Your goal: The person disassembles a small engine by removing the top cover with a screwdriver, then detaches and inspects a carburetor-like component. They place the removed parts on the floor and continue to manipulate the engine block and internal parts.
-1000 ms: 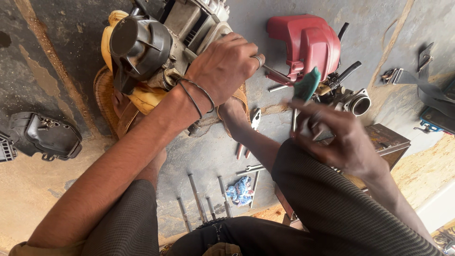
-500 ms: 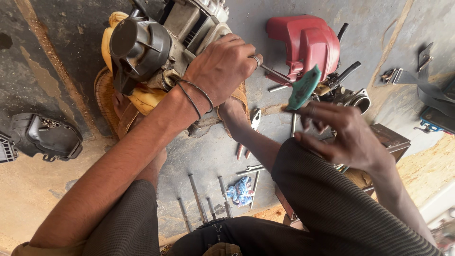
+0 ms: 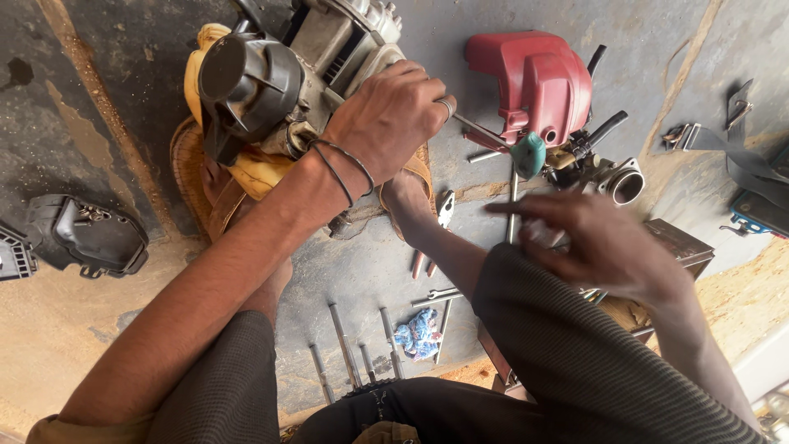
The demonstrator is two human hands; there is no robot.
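My left hand (image 3: 386, 119) lies palm down on a small grey engine (image 3: 329, 57) with a black round cover (image 3: 246, 82), fingers curled over its metal body. Two thin bands circle that wrist. A green-handled screwdriver (image 3: 526, 154) sits just right of this hand, its shaft pointing at my fingers; whether they hold the tip, I cannot tell. My right hand (image 3: 592, 242) hovers blurred below the screwdriver, fingers spread, holding nothing. The engine rests on a yellow and brown cloth (image 3: 205, 189).
A red engine cover (image 3: 534, 78) and a metal intake part (image 3: 623, 185) lie to the right. A black plastic cover (image 3: 90, 234) is at the left. Long bolts (image 3: 345, 345), a blue rag (image 3: 415, 333), pliers (image 3: 444, 210) and a brown box (image 3: 678, 242) surround my legs.
My right hand has let go of the green-handled screwdriver and dropped lower, fingers spreading. My left hand has stayed on the engine.
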